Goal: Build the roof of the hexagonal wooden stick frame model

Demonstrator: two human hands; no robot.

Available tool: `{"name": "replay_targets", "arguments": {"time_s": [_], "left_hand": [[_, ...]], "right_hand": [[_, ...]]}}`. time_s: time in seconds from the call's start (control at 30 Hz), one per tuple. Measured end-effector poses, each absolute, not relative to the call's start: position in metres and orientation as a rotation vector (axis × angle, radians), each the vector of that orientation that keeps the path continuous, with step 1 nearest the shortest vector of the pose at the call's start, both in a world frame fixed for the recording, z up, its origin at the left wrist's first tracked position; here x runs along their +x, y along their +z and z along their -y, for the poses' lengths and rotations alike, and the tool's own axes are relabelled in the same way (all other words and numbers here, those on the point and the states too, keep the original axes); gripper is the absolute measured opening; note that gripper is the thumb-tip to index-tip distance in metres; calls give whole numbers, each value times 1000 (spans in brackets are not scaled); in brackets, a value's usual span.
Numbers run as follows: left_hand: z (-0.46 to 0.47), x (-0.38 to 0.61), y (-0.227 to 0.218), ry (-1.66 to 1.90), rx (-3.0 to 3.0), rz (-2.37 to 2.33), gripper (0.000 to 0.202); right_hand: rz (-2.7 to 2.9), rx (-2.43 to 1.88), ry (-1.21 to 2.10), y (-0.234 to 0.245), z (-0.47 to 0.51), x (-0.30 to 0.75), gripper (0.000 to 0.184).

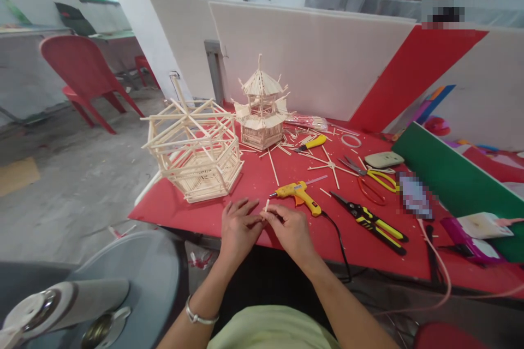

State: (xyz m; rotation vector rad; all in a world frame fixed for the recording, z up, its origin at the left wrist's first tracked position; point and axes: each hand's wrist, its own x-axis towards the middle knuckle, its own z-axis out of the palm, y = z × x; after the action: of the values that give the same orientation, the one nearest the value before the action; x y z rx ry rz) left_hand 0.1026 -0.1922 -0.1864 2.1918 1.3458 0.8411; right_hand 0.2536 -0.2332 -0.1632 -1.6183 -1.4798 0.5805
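My left hand (238, 227) and my right hand (290, 227) meet over the near edge of the red table (213, 212). Together they pinch a short, thin wooden stick (267, 206) that stands up between the fingertips. Just beyond my hands lies a yellow glue gun (298, 194) with a black cord. To the left stands a large hexagonal frame of sticks (194, 148). Behind it is a small stick pagoda (261, 107). A metal bracelet is on my left wrist.
Yellow-and-black cutters (370, 222), yellow-handled scissors (370, 177), a yellow knife (311, 143) and loose sticks lie on the table. White and red boards stand behind, a green board (450, 180) at right. A red chair (84, 73) is at left, a grey fan (123, 289) near left.
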Motion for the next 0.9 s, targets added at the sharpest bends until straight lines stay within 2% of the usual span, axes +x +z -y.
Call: {"name": "replay_targets", "arguments": {"time_s": [0.27, 0.47, 0.73, 0.9], "left_hand": [[193, 104, -188, 859, 2194, -1378, 15], [194, 104, -188, 863, 2224, -1387, 16], [193, 103, -191, 840, 2205, -1394, 17], [195, 106, -182, 958, 1946, -1334, 14]], "right_hand": [[1510, -1639, 576, -167, 238, 253, 17], [1746, -1720, 343, -174, 243, 255, 13], [1857, -1720, 120, -187, 246, 247, 21], [1716, -1663, 268, -184, 243, 247, 20]]}}
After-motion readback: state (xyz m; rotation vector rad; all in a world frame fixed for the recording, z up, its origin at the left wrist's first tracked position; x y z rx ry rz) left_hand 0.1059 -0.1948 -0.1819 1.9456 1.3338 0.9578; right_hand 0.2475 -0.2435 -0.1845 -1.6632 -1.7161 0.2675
